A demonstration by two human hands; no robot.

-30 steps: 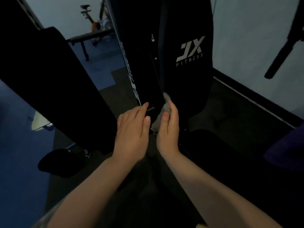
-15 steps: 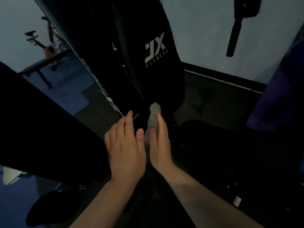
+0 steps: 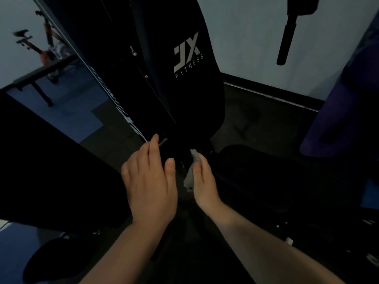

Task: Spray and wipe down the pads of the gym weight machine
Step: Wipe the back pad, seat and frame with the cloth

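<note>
Dim gym corner: pale wall (image 3: 246,37) far, dark floor (image 3: 256,124). Upright back pad (image 3: 184,89) (JX Fitness logo) at centre. Right hand (image 3: 205,185) presses white cloth (image 3: 191,171) against pad's lower edge, fingers straight. Left hand (image 3: 151,181) flat, fingers extended, beside frame. Since earlier frame cloth sits lower, mostly hidden behind hand. Seat pad (image 3: 256,177) right, barely legible in shadow.

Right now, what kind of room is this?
Most likely a gym. A tall black back pad printed with a "Fitness" logo stands ahead, an exercise bike sits far left, and a cable handle hangs by the wall. The right hand presses a cloth to the machine.
</note>
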